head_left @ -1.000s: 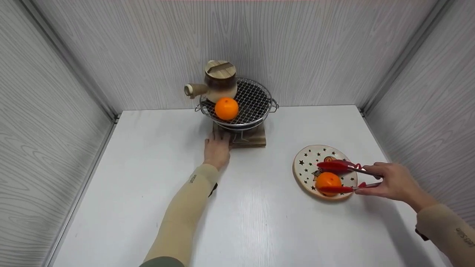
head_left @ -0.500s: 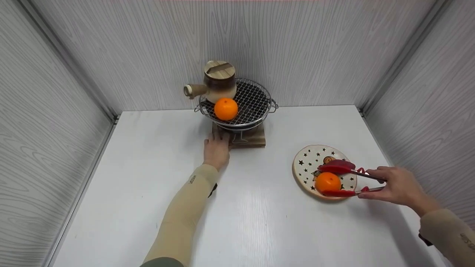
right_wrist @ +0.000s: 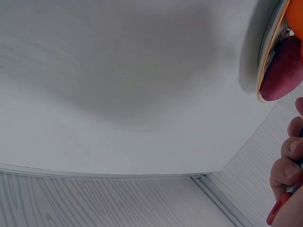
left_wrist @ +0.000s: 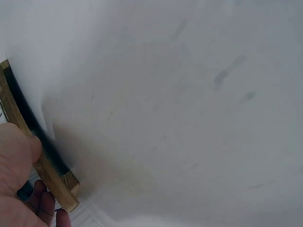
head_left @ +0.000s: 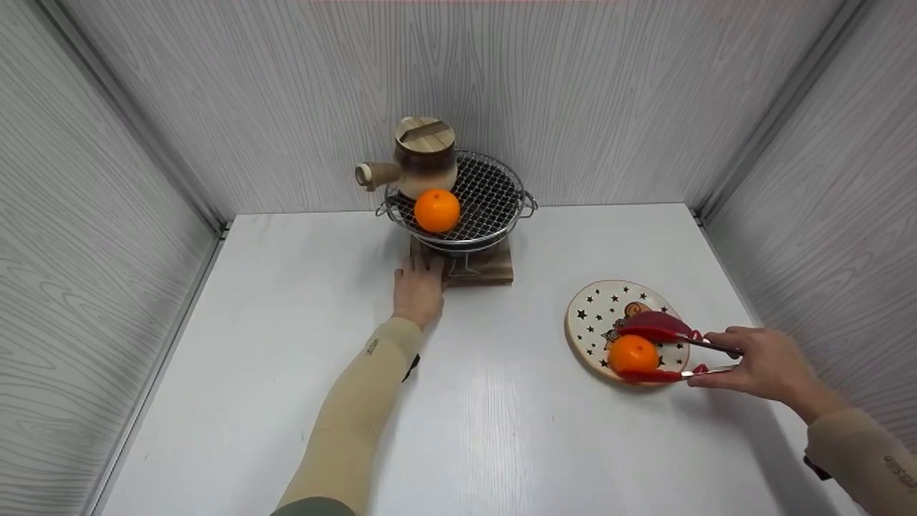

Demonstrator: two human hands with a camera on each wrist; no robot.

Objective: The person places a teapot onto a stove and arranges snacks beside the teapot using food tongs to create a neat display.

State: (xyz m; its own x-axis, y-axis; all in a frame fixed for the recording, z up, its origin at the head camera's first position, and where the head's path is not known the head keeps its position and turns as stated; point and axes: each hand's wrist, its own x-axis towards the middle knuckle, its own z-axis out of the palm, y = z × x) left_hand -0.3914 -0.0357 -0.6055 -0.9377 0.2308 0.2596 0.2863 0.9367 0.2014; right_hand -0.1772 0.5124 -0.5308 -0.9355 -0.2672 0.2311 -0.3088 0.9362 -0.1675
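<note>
My right hand [head_left: 770,365] grips a pair of red-tipped tongs [head_left: 655,326]. Their two heads lie on either side of an orange [head_left: 634,355] on a star-patterned plate [head_left: 591,315]; whether both touch the fruit I cannot tell. In the right wrist view, curled fingers [right_wrist: 289,156] hold the tongs' handle, and one red head [right_wrist: 284,71] shows over the plate's rim. My left hand [head_left: 418,290] holds the near-left corner of a wooden base [head_left: 494,271]. Thumb and fingers sit on opposite sides of its edge [left_wrist: 52,179] in the left wrist view.
Above the wooden base stands a round wire grill [head_left: 491,193] with side handles. It bears a second orange [head_left: 437,211] and a brown side-handled pot [head_left: 430,165] with a wooden lid. Grey wood-grain panels [head_left: 573,93] enclose the white table [head_left: 458,416] behind and at both sides.
The right hand and tongs have shifted slightly right and toward me, and the tong heads stand a little differently around the orange. My left hand stays on the wooden base.
</note>
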